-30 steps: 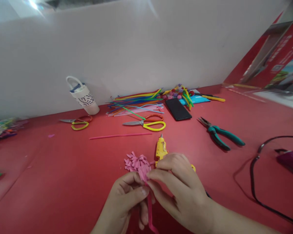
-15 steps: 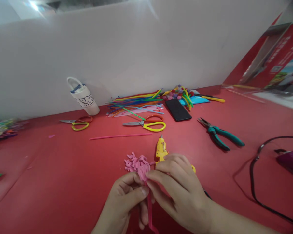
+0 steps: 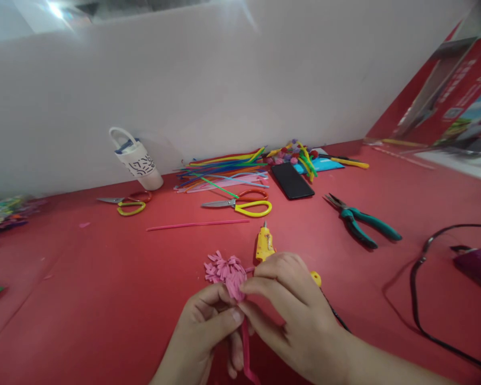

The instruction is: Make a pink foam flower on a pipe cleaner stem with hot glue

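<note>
My left hand [image 3: 208, 329] is closed at the base of a pink fringed flower [image 3: 226, 272], thumb and fingers pinching where it meets its stem. The stem, a darker pink pipe cleaner [image 3: 246, 350], runs down between my hands and bends near the bottom edge. My right hand [image 3: 300, 315] pinches the lower right side of the fringe with thumb and index finger. Partly hidden behind my right hand lies a yellow glue gun [image 3: 265, 244], its nozzle pointing away from me. The exact contact at the flower's base is covered by my fingers.
Beyond my hands lie a loose pink pipe cleaner [image 3: 198, 225], scissors [image 3: 253, 205], a second pair of scissors [image 3: 131, 206] and a black phone [image 3: 292, 181]. Colourful pipe cleaners [image 3: 224, 171] and a white cup [image 3: 140, 166] line the wall. Pliers [image 3: 356, 219] and a dark cable [image 3: 414, 289] are right.
My right hand has shifted slightly around the flower's base, uncovering more of the glue gun's cord. The flower and my left hand stay nearly still.
</note>
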`<state>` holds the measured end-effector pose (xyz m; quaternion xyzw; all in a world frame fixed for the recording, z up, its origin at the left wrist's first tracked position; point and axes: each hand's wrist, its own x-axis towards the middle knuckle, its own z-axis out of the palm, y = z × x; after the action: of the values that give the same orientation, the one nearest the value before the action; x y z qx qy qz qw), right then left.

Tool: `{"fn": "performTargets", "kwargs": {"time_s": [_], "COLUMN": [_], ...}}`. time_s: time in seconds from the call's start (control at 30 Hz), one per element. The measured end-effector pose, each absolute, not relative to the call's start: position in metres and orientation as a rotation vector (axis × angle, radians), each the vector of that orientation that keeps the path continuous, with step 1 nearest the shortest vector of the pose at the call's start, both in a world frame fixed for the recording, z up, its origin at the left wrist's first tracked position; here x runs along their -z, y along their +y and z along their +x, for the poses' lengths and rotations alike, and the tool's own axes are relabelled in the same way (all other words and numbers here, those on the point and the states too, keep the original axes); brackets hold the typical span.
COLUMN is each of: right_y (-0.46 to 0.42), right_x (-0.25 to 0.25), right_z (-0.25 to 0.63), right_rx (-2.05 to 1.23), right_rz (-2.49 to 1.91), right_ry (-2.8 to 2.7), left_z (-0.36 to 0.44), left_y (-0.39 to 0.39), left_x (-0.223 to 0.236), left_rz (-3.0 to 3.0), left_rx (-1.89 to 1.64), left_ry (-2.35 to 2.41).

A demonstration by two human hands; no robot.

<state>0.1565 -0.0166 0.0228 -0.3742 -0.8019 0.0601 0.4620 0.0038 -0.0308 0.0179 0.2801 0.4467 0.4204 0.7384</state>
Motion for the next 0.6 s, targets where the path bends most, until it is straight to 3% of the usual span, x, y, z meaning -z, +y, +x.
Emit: {"fn": "performTargets", "kwargs": {"time_s": [0.6], "right_y": [-0.0182], "right_x": [-0.0239], "right_z": [0.1549], "right_rx": [-0.125], "right_rz": [-0.924], "right_ry": [-1.976], "left_z": [0.0056], "left_y": [-0.0313], "left_x": [-0.0184], "left_rz": [0.628], "left_rx": [-0.934], "left_ry": [1.001]}}
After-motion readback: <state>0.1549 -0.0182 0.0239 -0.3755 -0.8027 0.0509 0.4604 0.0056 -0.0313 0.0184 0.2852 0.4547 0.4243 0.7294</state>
